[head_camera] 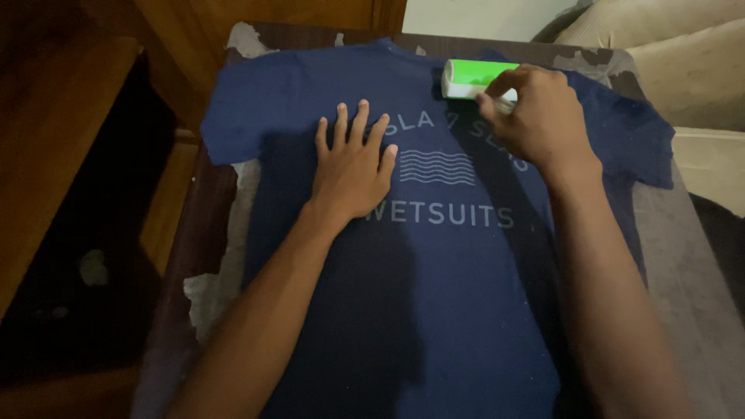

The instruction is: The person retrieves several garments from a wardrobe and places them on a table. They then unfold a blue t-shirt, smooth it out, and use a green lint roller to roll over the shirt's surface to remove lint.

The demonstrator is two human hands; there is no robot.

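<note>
Left hand flat, fingers spread, on navy T-shirt. Right hand grips green-and-white lint roller at far collar; handle hidden under fingers. Shirt hem cut off near.

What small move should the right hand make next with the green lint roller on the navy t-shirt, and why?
Probably draw the green-and-white lint roller down the navy cotton t-shirt: the right hand holds it at the collar, and the left hand lies flat on the chest.

we've got a matt navy cloth t-shirt, a smooth green plastic lint roller, and a worn, peeling tabletop.
</note>
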